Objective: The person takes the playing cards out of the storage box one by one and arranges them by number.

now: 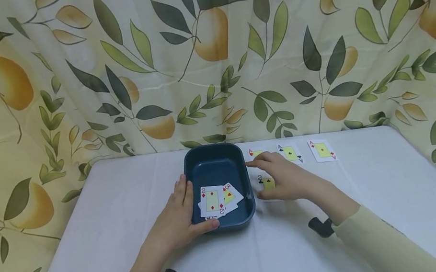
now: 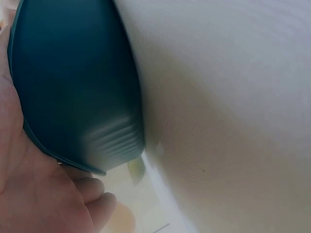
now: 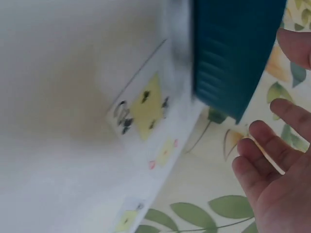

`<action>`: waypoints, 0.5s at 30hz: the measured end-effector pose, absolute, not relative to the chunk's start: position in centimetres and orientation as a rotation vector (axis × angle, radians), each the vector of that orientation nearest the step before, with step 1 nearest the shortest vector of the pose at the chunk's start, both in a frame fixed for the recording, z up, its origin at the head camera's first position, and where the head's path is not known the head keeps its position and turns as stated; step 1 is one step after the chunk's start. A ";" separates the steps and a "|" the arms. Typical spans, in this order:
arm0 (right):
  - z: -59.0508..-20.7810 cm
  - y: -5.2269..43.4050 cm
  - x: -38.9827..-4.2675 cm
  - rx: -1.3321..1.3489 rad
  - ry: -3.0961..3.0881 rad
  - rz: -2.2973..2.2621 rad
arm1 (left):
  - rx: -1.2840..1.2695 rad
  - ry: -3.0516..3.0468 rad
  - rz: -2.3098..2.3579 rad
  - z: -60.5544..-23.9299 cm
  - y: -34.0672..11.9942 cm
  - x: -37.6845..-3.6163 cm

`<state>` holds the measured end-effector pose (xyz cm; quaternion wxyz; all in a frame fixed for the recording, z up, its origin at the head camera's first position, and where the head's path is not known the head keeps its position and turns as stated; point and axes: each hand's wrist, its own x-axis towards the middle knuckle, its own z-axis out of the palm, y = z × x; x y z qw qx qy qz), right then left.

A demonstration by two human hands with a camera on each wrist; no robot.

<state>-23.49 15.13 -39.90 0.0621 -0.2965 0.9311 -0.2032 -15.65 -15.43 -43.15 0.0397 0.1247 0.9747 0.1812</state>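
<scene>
A dark blue-green tray (image 1: 213, 152) stands on the table with a few playing cards inside, a two of diamonds (image 1: 212, 199) on top and a hearts card (image 1: 232, 193) partly under it. My left hand (image 1: 175, 216) lies along the tray's left side, fingers straight, thumb over the front left rim. In the left wrist view the palm touches the tray wall (image 2: 73, 73). My right hand (image 1: 282, 175) is at the right side, index fingertip at the rim, thumb spread apart. Below it lies a black-suited two (image 1: 268, 182), partly hidden; the right wrist view shows this card (image 3: 146, 109) flat beside the tray.
Behind the right hand lies a row of cards: a red-suited ace (image 1: 257, 152), partly covered, a black ace (image 1: 290, 153) and an ace of diamonds (image 1: 322, 150). A white cloth (image 1: 241, 268) covers the table. A fruit-patterned curtain (image 1: 200, 85) hangs at its back edge.
</scene>
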 end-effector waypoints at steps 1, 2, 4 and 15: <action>-39.7 15.0 -23.4 -0.897 2.822 -0.624 | 0.383 2.986 0.555 -43.2 -15.5 -15.6; -39.6 14.8 -23.4 -0.899 2.820 -0.637 | 0.382 2.985 0.557 -43.3 -15.5 -15.6; -39.2 14.4 -23.1 -0.932 2.800 -0.651 | 0.380 2.982 0.559 -43.3 -15.6 -15.5; -38.3 11.0 -22.7 -1.102 2.751 -0.654 | 0.398 2.986 0.551 -43.5 -15.7 -16.1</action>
